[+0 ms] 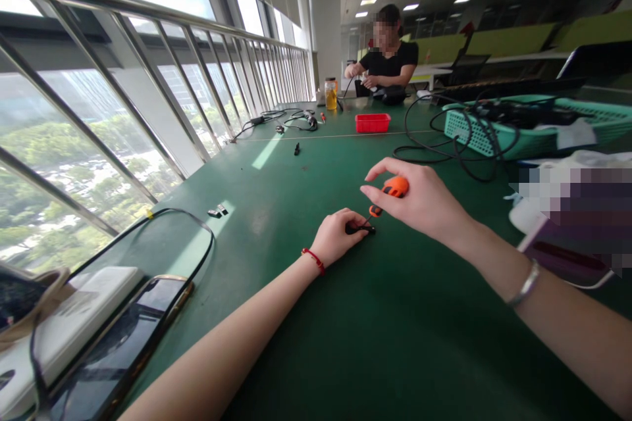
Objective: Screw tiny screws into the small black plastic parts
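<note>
On the green tabletop, my left hand has its fingers closed round a small black part, pressing it down; its exact kind is unclear. An orange and black screwdriver leans over it, its shaft reaching down to the part. My right hand loosely holds the screwdriver's handle, with thumb and index finger apart and the handle's end showing between them. The other right fingers are partly hidden.
A red tray, a yellow-filled jar and cables lie farther back. A teal basket stands right. At left are a phone, a white power strip and small pieces. A person works at the far end.
</note>
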Demonstrator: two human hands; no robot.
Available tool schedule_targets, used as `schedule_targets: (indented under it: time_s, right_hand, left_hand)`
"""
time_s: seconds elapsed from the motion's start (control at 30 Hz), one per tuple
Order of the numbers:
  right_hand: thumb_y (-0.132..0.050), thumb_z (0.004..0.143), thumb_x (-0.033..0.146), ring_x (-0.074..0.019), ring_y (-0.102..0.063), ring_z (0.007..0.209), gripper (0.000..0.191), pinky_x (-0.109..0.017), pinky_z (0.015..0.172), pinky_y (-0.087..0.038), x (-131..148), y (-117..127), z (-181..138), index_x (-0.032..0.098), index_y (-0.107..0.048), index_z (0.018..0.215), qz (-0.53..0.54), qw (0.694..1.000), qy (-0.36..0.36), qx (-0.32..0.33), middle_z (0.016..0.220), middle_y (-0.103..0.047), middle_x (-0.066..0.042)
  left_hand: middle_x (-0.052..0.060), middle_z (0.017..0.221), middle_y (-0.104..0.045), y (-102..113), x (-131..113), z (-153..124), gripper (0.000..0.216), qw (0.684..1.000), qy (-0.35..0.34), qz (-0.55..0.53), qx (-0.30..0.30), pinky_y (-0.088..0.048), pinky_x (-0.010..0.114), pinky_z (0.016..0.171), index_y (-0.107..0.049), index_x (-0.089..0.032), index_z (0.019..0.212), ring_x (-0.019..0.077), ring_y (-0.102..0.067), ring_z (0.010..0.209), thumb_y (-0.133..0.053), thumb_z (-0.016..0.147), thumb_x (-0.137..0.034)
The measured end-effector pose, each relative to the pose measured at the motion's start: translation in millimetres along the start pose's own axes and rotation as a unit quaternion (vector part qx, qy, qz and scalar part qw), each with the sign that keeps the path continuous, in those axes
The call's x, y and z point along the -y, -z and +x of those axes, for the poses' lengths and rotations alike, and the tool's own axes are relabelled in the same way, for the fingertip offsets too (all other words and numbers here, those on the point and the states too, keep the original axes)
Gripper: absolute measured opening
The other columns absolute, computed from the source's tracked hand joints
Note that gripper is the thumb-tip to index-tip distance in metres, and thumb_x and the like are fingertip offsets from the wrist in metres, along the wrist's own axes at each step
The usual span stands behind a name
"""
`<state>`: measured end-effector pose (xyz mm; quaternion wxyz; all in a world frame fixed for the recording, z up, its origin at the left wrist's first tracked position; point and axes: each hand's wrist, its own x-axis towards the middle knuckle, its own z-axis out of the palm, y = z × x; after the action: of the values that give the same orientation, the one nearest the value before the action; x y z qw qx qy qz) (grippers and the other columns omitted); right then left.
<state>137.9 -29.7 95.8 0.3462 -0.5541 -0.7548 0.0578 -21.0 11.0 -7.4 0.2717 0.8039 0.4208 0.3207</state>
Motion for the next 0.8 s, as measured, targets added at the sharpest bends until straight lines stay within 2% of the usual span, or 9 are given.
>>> schedule_targets:
  time_s: [0.07, 0.13, 0.23, 0.37, 0.5, 0.63, 0.7, 0.8]
  right_hand:
    - [-0.057, 0.074, 0.038, -0.0136, -0.048, 0.053, 0.022, -0.024, 0.053, -0.033, -0.5, -0.4, 0.1, 0.025, -0.055, 0.091, 0.019, 1.000, 0.016, -0.001, 0.058, -0.054, 0.004]
    - [-0.059, 0.070, 0.033, -0.0133, -0.049, 0.054, 0.031, -0.024, 0.053, -0.034, -0.6, -0.7, 0.1, 0.024, -0.051, 0.099, 0.018, 0.999, 0.024, -0.013, 0.063, -0.056, 0.004]
    - [-0.059, 0.071, 0.038, -0.0141, -0.050, 0.054, 0.039, -0.024, 0.051, -0.033, 0.4, -1.7, -0.8, 0.023, -0.046, 0.105, 0.000, 0.999, 0.020, -0.027, 0.067, -0.058, 0.004]
    - [-0.052, 0.077, 0.053, -0.0166, -0.050, 0.052, 0.035, -0.024, 0.048, -0.029, 2.2, -5.0, -4.1, 0.023, -0.050, 0.096, -0.060, 0.996, -0.009, -0.065, 0.055, -0.052, 0.004]
    - [-0.052, 0.078, 0.043, -0.0147, -0.050, 0.052, 0.020, -0.023, 0.049, -0.029, 4.9, -6.5, -7.0, 0.024, -0.051, 0.086, -0.042, 0.996, -0.017, -0.073, 0.056, -0.052, 0.004]
    - [-0.056, 0.070, 0.033, -0.0152, -0.051, 0.054, 0.029, -0.023, 0.049, -0.029, 11.6, -3.1, -10.3, 0.024, -0.047, 0.096, -0.026, 0.997, -0.041, -0.065, 0.061, -0.055, 0.004]
    - [-0.054, 0.072, 0.037, -0.0163, -0.052, 0.056, 0.030, -0.024, 0.050, -0.029, 15.6, -1.6, -14.0, 0.024, -0.046, 0.098, -0.024, 0.996, -0.051, -0.065, 0.064, -0.057, 0.003]
    - [-0.044, 0.081, 0.051, -0.0183, -0.053, 0.058, 0.033, -0.025, 0.049, -0.026, 20.0, -1.7, -22.3, 0.023, -0.048, 0.099, -0.042, 0.993, -0.067, -0.085, 0.064, -0.057, 0.001]
  left_hand:
    - [0.001, 0.082, -0.062, 0.1, -0.1, 0.3, 0.012, 1.000, -0.001, 0.001, 0.000, -0.046, 0.023, 0.069, -0.068, -0.016, 0.082, 0.0120, -0.056, 0.072, -0.063, 0.072, -0.019]
    - [0.001, 0.081, -0.061, 0.2, -0.4, 0.4, 0.011, 1.000, 0.000, 0.002, -0.001, -0.045, 0.023, 0.068, -0.068, -0.016, 0.081, 0.0117, -0.055, 0.071, -0.063, 0.071, -0.018]
    - [0.001, 0.080, -0.062, 0.3, -0.7, 0.1, 0.012, 1.000, 0.001, 0.000, -0.004, -0.045, 0.023, 0.068, -0.068, -0.016, 0.082, 0.0114, -0.055, 0.071, -0.063, 0.071, -0.017]
    - [0.002, 0.082, -0.062, 0.3, 0.3, -0.6, 0.013, 1.000, -0.001, -0.003, -0.004, -0.046, 0.023, 0.069, -0.069, -0.016, 0.083, 0.0118, -0.056, 0.072, -0.062, 0.072, -0.018]
    - [0.002, 0.083, -0.063, -0.2, 1.0, -0.9, 0.014, 1.000, -0.001, -0.006, -0.008, -0.047, 0.023, 0.069, -0.069, -0.016, 0.084, 0.0121, -0.057, 0.073, -0.063, 0.072, -0.019]
    - [0.001, 0.079, -0.062, -1.0, -0.8, -2.8, 0.012, 1.000, -0.008, 0.017, -0.018, -0.046, 0.023, 0.068, -0.069, -0.017, 0.081, 0.0118, -0.056, 0.071, -0.063, 0.071, -0.018]
    - [0.001, 0.079, -0.062, -1.5, -2.1, -4.7, 0.012, 0.999, -0.013, 0.025, -0.022, -0.046, 0.023, 0.068, -0.069, -0.016, 0.081, 0.0120, -0.056, 0.071, -0.063, 0.071, -0.018]
    - [0.002, 0.080, -0.063, -2.3, -3.9, -8.2, 0.012, 0.999, -0.013, 0.025, -0.023, -0.047, 0.024, 0.069, -0.068, -0.015, 0.081, 0.0122, -0.057, 0.072, -0.062, 0.071, -0.017]
